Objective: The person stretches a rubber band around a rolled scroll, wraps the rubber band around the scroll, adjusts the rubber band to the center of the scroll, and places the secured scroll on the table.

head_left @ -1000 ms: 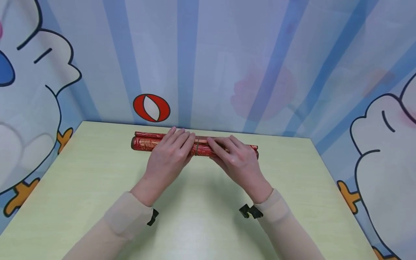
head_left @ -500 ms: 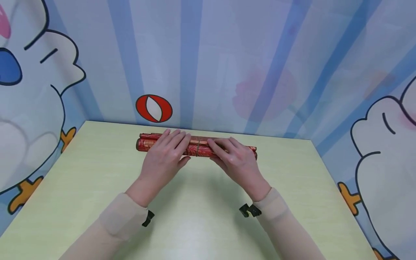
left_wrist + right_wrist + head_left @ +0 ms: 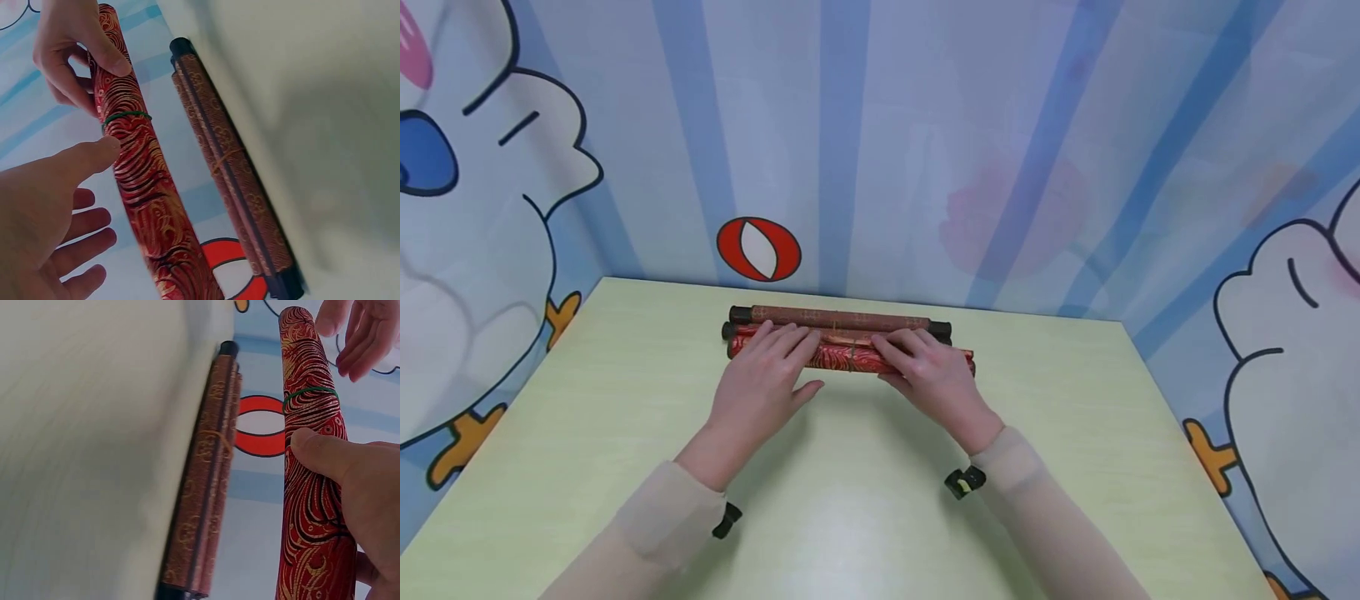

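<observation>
My right hand [image 3: 938,379] grips a red scroll with gold swirls [image 3: 842,358], tied round its middle with a thin green band. In the right wrist view the thumb lies across the scroll [image 3: 312,512], raised off the table. At the scroll's other part is my left hand [image 3: 44,219], fingers loosely spread and thumb beside the roll; whether the thumb touches it I cannot tell. Just behind, two brown patterned scrolls with black ends [image 3: 880,320] lie side by side on the table, bound by an orange tie. The hands partly hide the red scroll in the head view.
A pale yellow-green table [image 3: 850,533] spreads under both arms. Its far edge meets an upright backdrop [image 3: 895,167] with blue stripes and cartoon figures, which also closes in the left and right sides.
The red scroll has come nearer to me, uncovering the brown scrolls behind it. My left hand has moved left and toward me, its thumb now spread away; the right hand has kept its grip.
</observation>
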Demonstrator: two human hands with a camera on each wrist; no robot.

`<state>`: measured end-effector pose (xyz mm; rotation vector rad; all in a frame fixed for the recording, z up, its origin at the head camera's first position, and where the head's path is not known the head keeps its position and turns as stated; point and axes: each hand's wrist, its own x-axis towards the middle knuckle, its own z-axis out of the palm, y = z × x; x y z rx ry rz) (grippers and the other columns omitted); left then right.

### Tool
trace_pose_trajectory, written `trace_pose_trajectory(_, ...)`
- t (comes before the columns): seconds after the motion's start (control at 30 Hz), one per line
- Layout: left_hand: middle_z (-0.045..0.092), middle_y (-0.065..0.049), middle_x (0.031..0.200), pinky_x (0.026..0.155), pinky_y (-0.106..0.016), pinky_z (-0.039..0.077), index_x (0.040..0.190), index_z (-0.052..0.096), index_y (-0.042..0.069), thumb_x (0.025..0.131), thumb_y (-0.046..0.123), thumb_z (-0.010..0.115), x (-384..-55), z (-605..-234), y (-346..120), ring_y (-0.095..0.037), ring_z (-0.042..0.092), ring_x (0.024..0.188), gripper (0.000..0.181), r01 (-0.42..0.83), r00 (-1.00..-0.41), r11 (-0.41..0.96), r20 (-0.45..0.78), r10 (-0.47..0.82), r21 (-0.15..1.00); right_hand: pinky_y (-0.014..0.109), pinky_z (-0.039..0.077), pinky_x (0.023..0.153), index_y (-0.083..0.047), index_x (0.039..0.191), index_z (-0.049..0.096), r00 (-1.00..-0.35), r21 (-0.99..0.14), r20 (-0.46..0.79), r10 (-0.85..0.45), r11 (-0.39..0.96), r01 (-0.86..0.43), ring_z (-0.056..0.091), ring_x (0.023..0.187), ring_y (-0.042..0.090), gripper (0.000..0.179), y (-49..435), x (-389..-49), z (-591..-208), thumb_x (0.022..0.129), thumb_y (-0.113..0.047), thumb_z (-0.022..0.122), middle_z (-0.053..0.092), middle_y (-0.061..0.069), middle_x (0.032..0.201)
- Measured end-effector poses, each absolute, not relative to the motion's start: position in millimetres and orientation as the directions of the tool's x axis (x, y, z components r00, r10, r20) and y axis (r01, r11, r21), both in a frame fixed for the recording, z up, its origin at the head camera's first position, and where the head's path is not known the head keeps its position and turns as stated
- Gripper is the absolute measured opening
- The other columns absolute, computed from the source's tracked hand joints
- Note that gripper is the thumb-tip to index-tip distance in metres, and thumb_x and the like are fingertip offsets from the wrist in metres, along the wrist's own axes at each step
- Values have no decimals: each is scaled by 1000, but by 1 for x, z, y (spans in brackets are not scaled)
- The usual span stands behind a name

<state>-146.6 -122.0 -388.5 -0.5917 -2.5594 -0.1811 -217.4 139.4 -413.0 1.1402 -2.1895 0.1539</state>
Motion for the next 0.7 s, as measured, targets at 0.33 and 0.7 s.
trace_pose_trajectory(0.33,75,-17,126,116,-57,47,135,70,2,87,34,91,-139,-413,-135,-37,72,117,61,382,-863,923,368,345,31,36,62,61,-16,137,74,-532,142,427,-731,635,-759,71,111,24,44,123,-236,-437,95,-26,84,73,7,124)
trace_pose_trajectory(0.7,74,-19,129,118,-61,44,134,72,3,89,34,90,-137,-419,-139,-38,71,119,57,327,-918,942,263,297,77,42,64,78,-14,141,71,-622,79,264,-738,659,-748,70,114,28,51,108,-246,-449,96,-35,81,72,10,128)
